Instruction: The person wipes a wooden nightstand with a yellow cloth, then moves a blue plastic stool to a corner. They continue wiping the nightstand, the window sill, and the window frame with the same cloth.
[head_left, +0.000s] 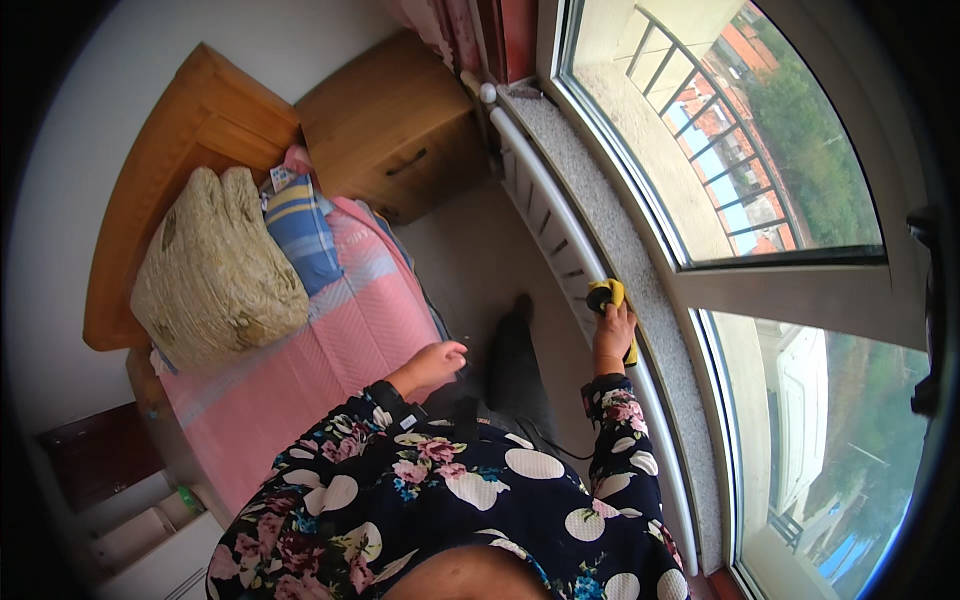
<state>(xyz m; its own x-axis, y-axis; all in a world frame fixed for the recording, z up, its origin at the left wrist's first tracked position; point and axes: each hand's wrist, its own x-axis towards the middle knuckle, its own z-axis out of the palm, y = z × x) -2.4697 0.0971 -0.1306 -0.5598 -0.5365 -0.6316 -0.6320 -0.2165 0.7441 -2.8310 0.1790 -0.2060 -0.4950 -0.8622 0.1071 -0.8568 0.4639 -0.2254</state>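
My right hand (615, 334) is closed on a yellow and black cloth (613, 289), which lies against the top tube of a white radiator (559, 180) below the window. Part of the cloth shows beyond the hand on the sill side. My left hand (435, 364) hangs over the edge of the bed with its fingers loosely curled; whether anything is inside them cannot be made out. Beside the radiator runs a speckled stone windowsill (622, 217).
A bed with a pink quilted cover (300, 405) stands at the left, bearing a folded patterned quilt (217, 270) and a blue checked pillow (304, 236). A wooden nightstand (390, 112) is between headboard and radiator. My leg (517, 367) and a dark cable (559, 448) are below.
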